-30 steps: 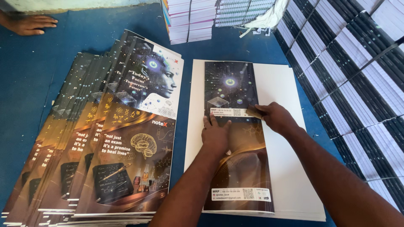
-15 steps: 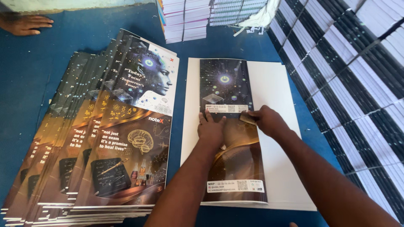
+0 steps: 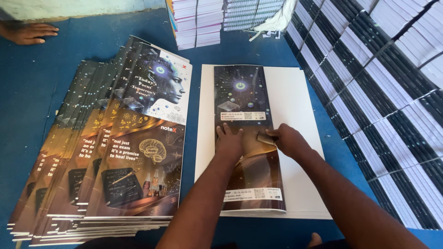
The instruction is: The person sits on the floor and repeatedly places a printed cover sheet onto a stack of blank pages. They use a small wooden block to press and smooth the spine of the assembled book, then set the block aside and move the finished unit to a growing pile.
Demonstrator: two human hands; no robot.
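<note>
Dark folded cover (image 3: 247,138) lying under both hands: left hand (image 3: 229,142) pressing flat, fingers open; right hand (image 3: 290,141) gripping small block (image 3: 266,139) btwn them.

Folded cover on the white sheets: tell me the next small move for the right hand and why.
Probably draw the right hand and its small flat tool further along the fold toward the near end. The left hand lies flat on the folded cover, pinning it to the white sheets, and the tool sits at the cover's right edge about halfway down, so the nearer half looks unpressed.
</note>
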